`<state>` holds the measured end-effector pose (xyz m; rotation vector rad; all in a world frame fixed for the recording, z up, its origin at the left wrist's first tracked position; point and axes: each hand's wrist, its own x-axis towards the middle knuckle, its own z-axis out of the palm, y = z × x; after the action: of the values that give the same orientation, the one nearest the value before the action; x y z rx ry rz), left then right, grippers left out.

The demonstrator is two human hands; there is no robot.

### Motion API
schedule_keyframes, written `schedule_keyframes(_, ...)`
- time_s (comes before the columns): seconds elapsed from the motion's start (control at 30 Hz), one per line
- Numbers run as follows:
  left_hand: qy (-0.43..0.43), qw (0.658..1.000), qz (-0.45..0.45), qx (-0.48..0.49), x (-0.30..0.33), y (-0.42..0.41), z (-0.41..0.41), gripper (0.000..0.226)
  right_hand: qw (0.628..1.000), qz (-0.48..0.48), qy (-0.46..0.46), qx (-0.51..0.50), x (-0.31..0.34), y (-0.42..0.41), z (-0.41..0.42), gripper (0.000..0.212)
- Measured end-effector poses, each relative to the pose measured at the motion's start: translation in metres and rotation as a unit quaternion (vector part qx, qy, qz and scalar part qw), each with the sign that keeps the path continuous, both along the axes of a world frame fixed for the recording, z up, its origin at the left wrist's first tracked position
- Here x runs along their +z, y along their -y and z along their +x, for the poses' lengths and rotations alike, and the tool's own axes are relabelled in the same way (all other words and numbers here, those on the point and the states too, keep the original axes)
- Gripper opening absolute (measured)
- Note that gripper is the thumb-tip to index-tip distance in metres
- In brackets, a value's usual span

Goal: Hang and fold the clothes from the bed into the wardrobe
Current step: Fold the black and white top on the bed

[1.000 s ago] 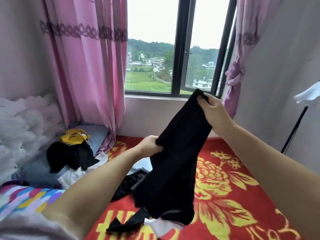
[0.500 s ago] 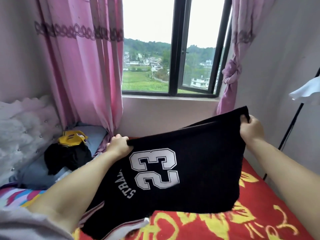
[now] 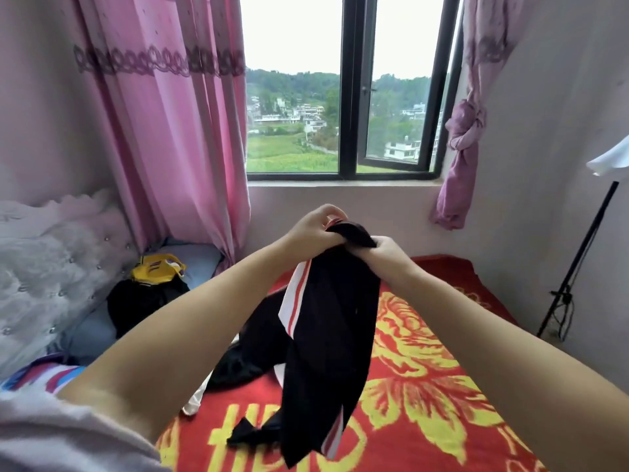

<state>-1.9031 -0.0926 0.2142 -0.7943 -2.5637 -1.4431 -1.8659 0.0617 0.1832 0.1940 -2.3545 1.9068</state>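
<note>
Both arms reach forward over the bed with its red-and-yellow flowered blanket point(image 3: 425, 386), the left hand point(image 3: 315, 229) and right hand point(image 3: 388, 252) close together, each with fingers curled tight round the top of the black jersey with white-and-red trim point(image 3: 326, 335). The jersey hangs bunched, its lower end over the blanket. Half a second ago it was stretched wide between hands held far apart.

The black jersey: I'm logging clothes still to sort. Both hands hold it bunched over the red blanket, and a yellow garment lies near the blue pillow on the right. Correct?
Not quite. In the head view the yellow garment lies by the blue pillow on the left. Both hands, left hand and right hand, do hold the black jersey bunched over the red blanket.
</note>
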Motion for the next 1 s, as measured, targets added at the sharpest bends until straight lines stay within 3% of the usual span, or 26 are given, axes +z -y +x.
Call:
schedule_keyframes(0.1, 0.094, 0.993, 0.078, 0.008, -0.011, 0.019, 0.008, 0.054, 0.993, -0.102, -0.001, -0.057, 0.019, -0.008, -0.007, 0.012)
schedule_keyframes(0.17, 0.146, 0.985, 0.087, -0.032, -0.031, 0.023, 0.018, 0.074, 0.984, -0.156, 0.010, -0.090, 0.034, -0.010, -0.012, 0.013)
schedule_keyframes(0.27, 0.221, 0.966, 0.048, -0.123, -0.066, 0.019, 0.035, 0.082, 0.962, -0.232, 0.001, -0.141, 0.049, -0.013, -0.019, 0.014)
schedule_keyframes(0.33, 0.287, 0.951, -0.006, -0.116, -0.088, 0.013, 0.047, 0.081, 0.948, -0.271, -0.013, -0.166, 0.053, -0.018, -0.018, 0.016)
schedule_keyframes(0.4, 0.351, 0.931, 0.009, -0.102, -0.105, 0.006, 0.052, 0.068, 0.939, -0.296, -0.021, -0.174, 0.053, -0.024, -0.013, 0.017)
schedule_keyframes(0.47, 0.377, 0.916, 0.101, -0.095, -0.109, -0.001, 0.052, 0.047, 0.935, -0.308, -0.022, -0.173, 0.051, -0.030, -0.008, 0.017)
schedule_keyframes(0.57, 0.365, 0.886, 0.273, -0.083, -0.091, -0.013, 0.048, 0.033, 0.940, -0.292, -0.015, -0.178, 0.046, -0.040, -0.004, 0.015)
schedule_keyframes(0.63, 0.307, 0.901, 0.305, -0.027, -0.072, -0.022, 0.044, 0.025, 0.940, -0.282, -0.003, -0.191, 0.043, -0.050, -0.001, 0.012)
schedule_keyframes(0.7, 0.206, 0.933, 0.295, 0.021, -0.051, -0.027, 0.039, 0.020, 0.951, -0.215, 0.010, -0.224, 0.041, -0.066, 0.001, 0.012)
schedule_keyframes(0.73, 0.164, 0.943, 0.289, 0.026, -0.040, -0.026, 0.035, 0.019, 0.964, -0.125, 0.019, -0.234, 0.040, -0.075, 0.003, 0.018)
schedule_keyframes(0.77, 0.132, 0.954, 0.268, 0.024, -0.026, -0.025, 0.032, 0.017, 0.973, -0.004, 0.035, -0.227, 0.038, -0.083, 0.004, 0.035)
schedule_keyframes(0.83, 0.096, 0.982, 0.165, 0.011, 0.002, -0.023, 0.029, 0.015, 0.955, 0.237, 0.055, -0.169, 0.033, -0.091, 0.010, 0.092)
schedule_keyframes(0.87, 0.088, 0.991, 0.099, 0.000, 0.013, -0.026, 0.027, 0.016, 0.949, 0.296, 0.036, -0.104, 0.032, -0.086, 0.016, 0.115)
schedule_keyframes(0.93, 0.090, 0.995, -0.020, -0.029, 0.027, -0.038, 0.029, 0.019, 0.954, 0.297, -0.018, 0.031, 0.033, -0.062, 0.026, 0.128)
schedule_keyframes(1.0, 0.091, 0.991, -0.079, -0.060, 0.029, -0.047, 0.032, 0.017, 0.976, 0.202, -0.032, 0.073, 0.030, -0.044, 0.027, 0.115)
